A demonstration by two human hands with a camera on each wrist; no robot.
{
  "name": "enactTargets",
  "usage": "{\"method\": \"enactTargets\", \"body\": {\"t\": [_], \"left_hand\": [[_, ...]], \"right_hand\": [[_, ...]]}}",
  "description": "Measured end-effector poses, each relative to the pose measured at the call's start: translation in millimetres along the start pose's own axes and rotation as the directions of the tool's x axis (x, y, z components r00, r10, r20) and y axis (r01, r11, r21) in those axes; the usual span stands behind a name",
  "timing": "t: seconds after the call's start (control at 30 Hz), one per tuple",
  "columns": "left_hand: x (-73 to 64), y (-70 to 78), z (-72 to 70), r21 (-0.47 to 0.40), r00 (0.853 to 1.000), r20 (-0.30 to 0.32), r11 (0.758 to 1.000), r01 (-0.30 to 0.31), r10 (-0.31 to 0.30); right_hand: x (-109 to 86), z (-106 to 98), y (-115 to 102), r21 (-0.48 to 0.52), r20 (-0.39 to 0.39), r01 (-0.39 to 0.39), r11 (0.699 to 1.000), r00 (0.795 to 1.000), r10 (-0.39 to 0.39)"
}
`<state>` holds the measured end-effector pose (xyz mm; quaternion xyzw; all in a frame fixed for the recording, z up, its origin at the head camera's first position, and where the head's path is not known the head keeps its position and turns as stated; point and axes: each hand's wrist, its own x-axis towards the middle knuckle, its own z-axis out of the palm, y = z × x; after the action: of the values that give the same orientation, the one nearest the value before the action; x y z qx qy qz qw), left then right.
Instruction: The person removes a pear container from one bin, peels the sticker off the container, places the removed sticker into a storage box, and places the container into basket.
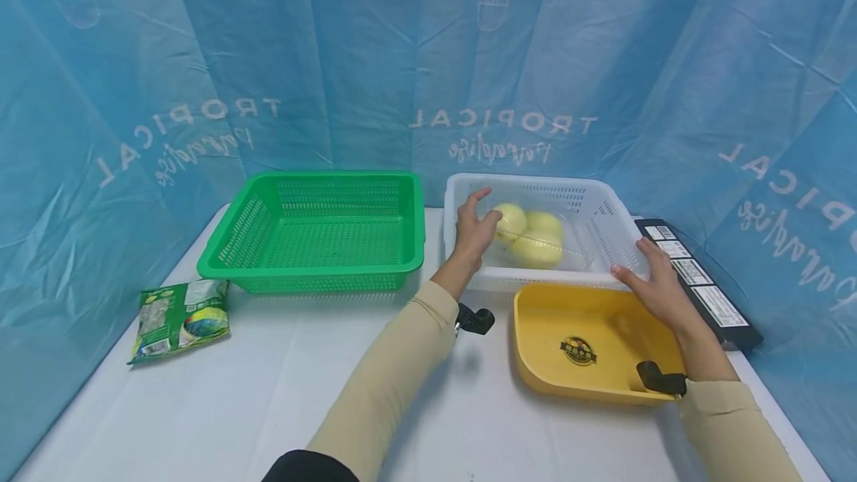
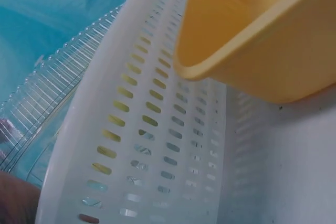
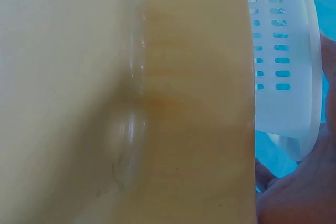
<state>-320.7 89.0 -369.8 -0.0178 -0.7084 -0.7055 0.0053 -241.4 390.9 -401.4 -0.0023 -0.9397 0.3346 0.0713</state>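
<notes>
A white plastic basket (image 1: 605,236) stands at the back right, holding several pale yellow round things (image 1: 538,244), fruit-like, under or in clear plastic. My left hand (image 1: 474,236) reaches over its front left rim, thumb and fingers spread apart near the round things. In the left wrist view, a clear ribbed plastic container (image 2: 55,85) rises beyond the basket rim, and part of the hand appears on both sides of its edge, pinching it. My right hand (image 1: 659,285) grips the basket's front right corner, thumb on the front rim. A yellow tub (image 1: 556,352) lies beneath my right wrist.
An open green basket (image 1: 315,281) stands at the back left, beside a green printed packet (image 1: 184,318). A long black box with white labels (image 1: 699,281) lies right of the white basket. Blue curtains (image 1: 375,58) hang behind the white-covered table (image 1: 268,393).
</notes>
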Motion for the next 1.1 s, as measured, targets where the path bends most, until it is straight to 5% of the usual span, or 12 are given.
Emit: {"method": "enactTargets", "body": {"t": [0.8, 1.1], "left_hand": [[0.4, -1.7, -6.6, 0.159, 0.993, 0.065, 0.984, 0.082, -0.094], [0.3, -0.3, -5.9, 0.219, 0.994, 0.061, 0.973, 0.071, -0.086]], "right_hand": [[-2.3, 3.3, 1.0, -0.006, 0.011, -0.02, 1.0, 1.0, 0.02], [-2.0, 2.1, 0.2, -0.009, 0.013, -0.027, 1.0, 1.0, 0.027]]}}
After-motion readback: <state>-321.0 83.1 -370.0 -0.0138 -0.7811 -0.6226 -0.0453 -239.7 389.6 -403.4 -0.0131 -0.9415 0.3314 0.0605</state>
